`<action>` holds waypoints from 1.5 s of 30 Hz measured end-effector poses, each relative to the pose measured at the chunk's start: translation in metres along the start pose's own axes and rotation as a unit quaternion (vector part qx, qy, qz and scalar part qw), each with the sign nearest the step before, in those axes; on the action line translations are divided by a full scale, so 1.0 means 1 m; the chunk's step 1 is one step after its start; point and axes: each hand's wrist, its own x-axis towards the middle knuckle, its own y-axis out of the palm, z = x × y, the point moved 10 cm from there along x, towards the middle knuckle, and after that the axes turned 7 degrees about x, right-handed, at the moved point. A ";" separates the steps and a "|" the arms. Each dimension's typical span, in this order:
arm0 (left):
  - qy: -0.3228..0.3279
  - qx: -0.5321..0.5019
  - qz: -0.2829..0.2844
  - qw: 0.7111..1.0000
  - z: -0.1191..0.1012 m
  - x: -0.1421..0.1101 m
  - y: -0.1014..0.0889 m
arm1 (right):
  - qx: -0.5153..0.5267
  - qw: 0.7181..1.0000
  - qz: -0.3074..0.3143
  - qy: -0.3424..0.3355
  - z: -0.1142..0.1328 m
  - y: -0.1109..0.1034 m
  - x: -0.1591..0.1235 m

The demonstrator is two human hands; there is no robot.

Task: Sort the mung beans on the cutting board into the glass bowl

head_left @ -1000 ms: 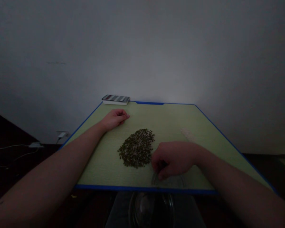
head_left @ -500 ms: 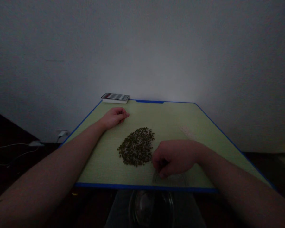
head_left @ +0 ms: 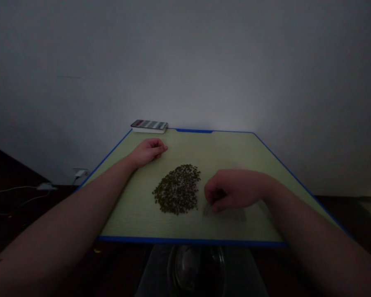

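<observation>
A spread pile of small greenish-brown grains (head_left: 177, 189) lies on the pale green tabletop. Beyond it to the left, my left hand (head_left: 150, 152) rests on the table with curled fingers and the thumb against them; nothing shows in it. To the right of the pile, my right hand (head_left: 230, 189) is closed, fingertips pointing down, pinching a clear see-through piece with a curved edge (head_left: 227, 215). Its exact kind is hard to make out in the dim light. Behind the right hand, a faint patch of pale bits (head_left: 241, 166) is partly hidden.
The table (head_left: 185, 142) has a blue rim. A phone (head_left: 150, 124) lies on a white box (head_left: 148, 130) at the far left corner, near the wall. Below the front edge, a round glass vessel (head_left: 185, 268) sits at my lap. Cables and a plug (head_left: 80, 173) are at left.
My right hand has moved away from me and slightly right, and the clear piece has moved with it. My left hand and the grain pile look the same.
</observation>
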 end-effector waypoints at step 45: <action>-0.007 0.007 0.006 1.000 -0.007 -0.003 0.002 | -0.062 0.994 -0.086 0.011 -0.004 -0.006 0.016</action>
